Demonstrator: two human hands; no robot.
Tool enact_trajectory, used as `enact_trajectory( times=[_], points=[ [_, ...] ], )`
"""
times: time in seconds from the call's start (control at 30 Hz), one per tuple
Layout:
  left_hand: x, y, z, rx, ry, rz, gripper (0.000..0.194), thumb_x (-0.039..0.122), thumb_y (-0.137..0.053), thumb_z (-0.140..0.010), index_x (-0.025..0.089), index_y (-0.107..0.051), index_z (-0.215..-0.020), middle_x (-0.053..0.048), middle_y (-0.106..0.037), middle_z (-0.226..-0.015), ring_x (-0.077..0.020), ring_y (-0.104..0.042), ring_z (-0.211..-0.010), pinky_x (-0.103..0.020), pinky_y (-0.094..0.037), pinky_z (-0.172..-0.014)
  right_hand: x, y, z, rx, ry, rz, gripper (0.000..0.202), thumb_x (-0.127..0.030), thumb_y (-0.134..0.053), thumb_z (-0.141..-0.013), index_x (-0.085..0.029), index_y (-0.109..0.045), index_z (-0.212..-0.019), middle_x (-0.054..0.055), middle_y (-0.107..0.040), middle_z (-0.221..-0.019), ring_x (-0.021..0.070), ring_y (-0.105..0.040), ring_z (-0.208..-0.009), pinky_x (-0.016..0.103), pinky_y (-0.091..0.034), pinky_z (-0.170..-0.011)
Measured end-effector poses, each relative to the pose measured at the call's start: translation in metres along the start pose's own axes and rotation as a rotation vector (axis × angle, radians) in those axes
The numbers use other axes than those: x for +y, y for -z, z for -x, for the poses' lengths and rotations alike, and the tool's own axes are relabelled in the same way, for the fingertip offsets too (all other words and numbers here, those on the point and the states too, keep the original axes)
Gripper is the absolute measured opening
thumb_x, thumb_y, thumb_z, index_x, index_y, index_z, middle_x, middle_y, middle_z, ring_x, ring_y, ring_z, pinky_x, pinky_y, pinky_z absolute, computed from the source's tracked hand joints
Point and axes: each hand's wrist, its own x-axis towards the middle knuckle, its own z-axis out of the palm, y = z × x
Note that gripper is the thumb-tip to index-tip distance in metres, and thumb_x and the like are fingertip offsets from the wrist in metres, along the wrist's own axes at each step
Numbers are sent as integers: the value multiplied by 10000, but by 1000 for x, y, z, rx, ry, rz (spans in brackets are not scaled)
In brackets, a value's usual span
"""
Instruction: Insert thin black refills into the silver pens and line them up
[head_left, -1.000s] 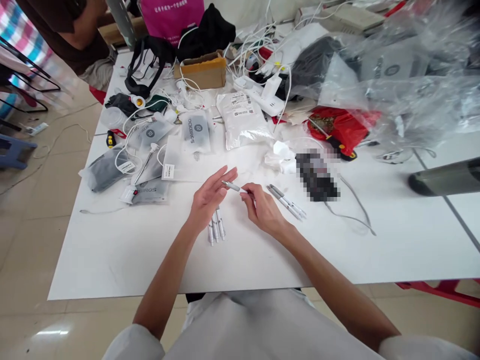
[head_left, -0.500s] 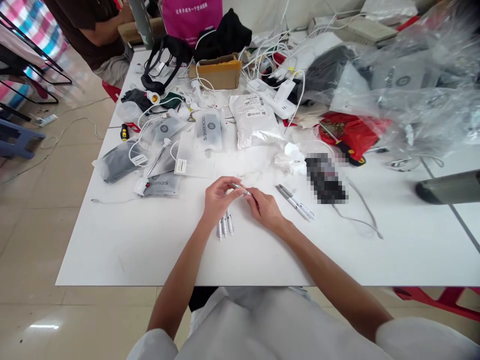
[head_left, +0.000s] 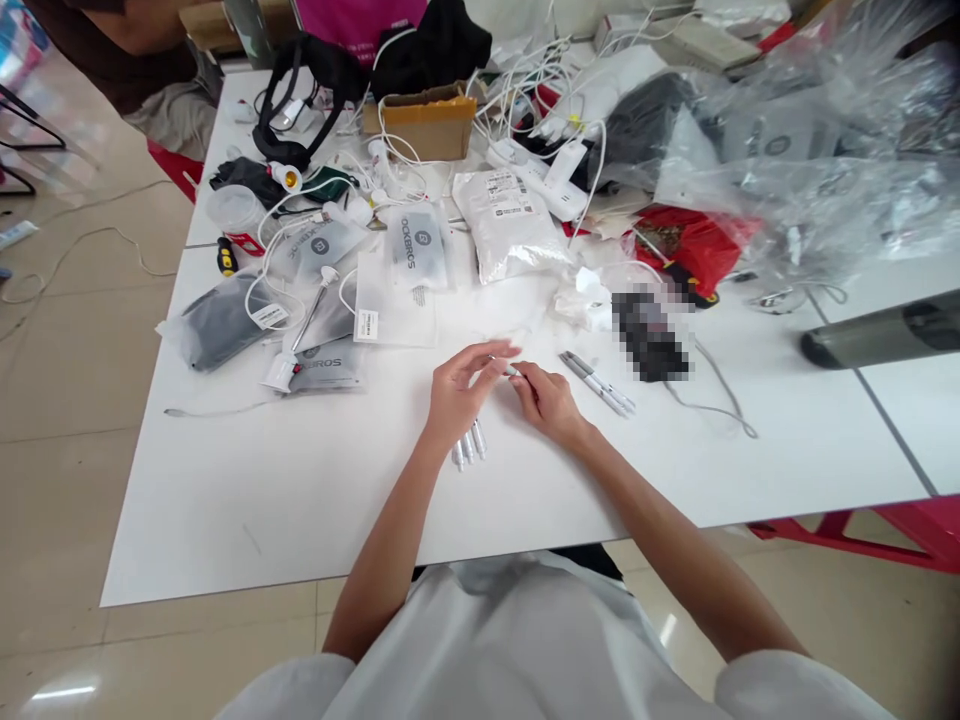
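1. Far to the left of the fingers, a black pouch (head_left: 225, 325) is lying on the table (head_left: 300, 500); a lamp socket (head_left: 280, 371) and a grey pouch (head_left: 330, 366) are sitting nearer, still well apart from the left fingertips.
2. The left hand (head_left: 454, 395) is curling its thumb and fingers round the front end of a pen; whether they are gripping it or only surrounding it, I cannot tell. A second ago these fingers were standing open beside the pen's tip.
3. Three pens (head_left: 469, 448) are lying side by side just below the left fingers, partly covered by that hand.
4. The held pen (head_left: 512, 371) is bridging the gap between the left and right fingertips, above the table. The change seems to mean that both hands are now working on it, rather than the right alone.
5. The right hand (head_left: 553, 405) is pinching the pen's rear part between thumb and bent fingers.
6. Two pens (head_left: 602, 388) are resting just to the right of the right fingers, untouched.
7. Beyond those, a pixelated dark item (head_left: 651, 340) is lying farther right of the fingers, its details hidden.
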Motion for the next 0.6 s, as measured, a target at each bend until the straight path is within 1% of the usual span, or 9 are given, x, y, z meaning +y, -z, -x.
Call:
enact_trajectory(
  times=[0.07, 0.1, 0.23, 0.3, 0.33, 0.4, 0.47, 0.53, 0.6],
  points=[
    [1, 1, -1, -67, 6, 52, 319, 493, -760, -984, 250, -824, -1182, -90, -826, -1192, -277, -765, -1199, -449, -583, -1085, 0, 0, 0, 14, 10, 4, 248, -352, -422, -1142, -208, -622, -1169, 39, -723, -801, 169, -619, -591, 283, -457, -586],
    [0, 1, -1, -68, 11, 61, 305, 486, -758, -987, 239, -833, -1149, -90, -833, -1156, -276, -774, -1171, -448, -594, -1069, 0, 0, 0, 14, 18, 5, 252, -347, -417, -1144, -206, -624, -1175, 32, -714, -783, 166, -611, -581, 281, -452, -582],
    [-6, 0, -1, 121, 24, -11, 249, 430, -905, -855, 197, -824, -885, -68, -828, -917, -242, -797, -923, -408, -631, -918, -2, 0, 0, -17, 32, -10, 287, -374, -406, -1150, -204, -637, -1166, 32, -710, -776, 157, -588, -565, 278, -434, -567],
    [-9, 0, -2, 223, -18, -58, 334, 421, -995, -731, 192, -770, -824, -48, -800, -867, -207, -775, -852, -364, -620, -860, -3, 0, 0, -27, 37, -21, 291, -383, -416, -1149, -202, -642, -1145, 40, -717, -791, 152, -587, -571, 275, -417, -554],
    [-10, 0, -3, 235, -47, -65, 400, 423, -1028, -672, 197, -750, -852, -47, -795, -905, -202, -770, -880, -344, -613, -852, -4, 1, 0, -28, 37, -26, 293, -386, -418, -1149, -201, -645, -1133, 42, -717, -790, 149, -584, -570, 275, -408, -547],
    [-10, 1, -4, 149, -68, -37, 544, 446, -1045, -636, 228, -740, -1030, -75, -796, -1107, -232, -765, -1056, -340, -606, -894, -4, 2, -1, -15, 13, -43, 309, -404, -418, -1149, -202, -650, -1117, 44, -713, -783, 147, -576, -564, 276, -403, -542],
    [-10, 4, -5, -6, -16, -6, 562, 496, -974, -754, 257, -733, -1201, -109, -777, -1263, -275, -739, -1191, -391, -605, -968, -4, 4, -3, 15, -30, -78, 324, -424, -417, -1148, -204, -654, -1122, 48, -720, -792, 151, -582, -572, 279, -421, -559],
    [-10, 7, -5, -48, 30, -32, 435, 494, -899, -854, 243, -771, -1185, -103, -804, -1149, -268, -761, -1109, -414, -602, -980, -5, 5, -5, 37, -55, -118, 324, -441, -432, -1143, -210, -657, -1117, 44, -719, -794, 153, -580, -581, 284, -431, -572],
    [-11, 11, -6, 11, 12, -91, 375, 438, -927, -832, 237, -811, -1127, -65, -796, -990, -221, -763, -974, -369, -600, -935, -5, 5, -5, 43, -60, -142, 316, -449, -449, -1138, -215, -657, -1095, 32, -703, -783, 151, -559, -582, 285, -421, -571]
  ],
)
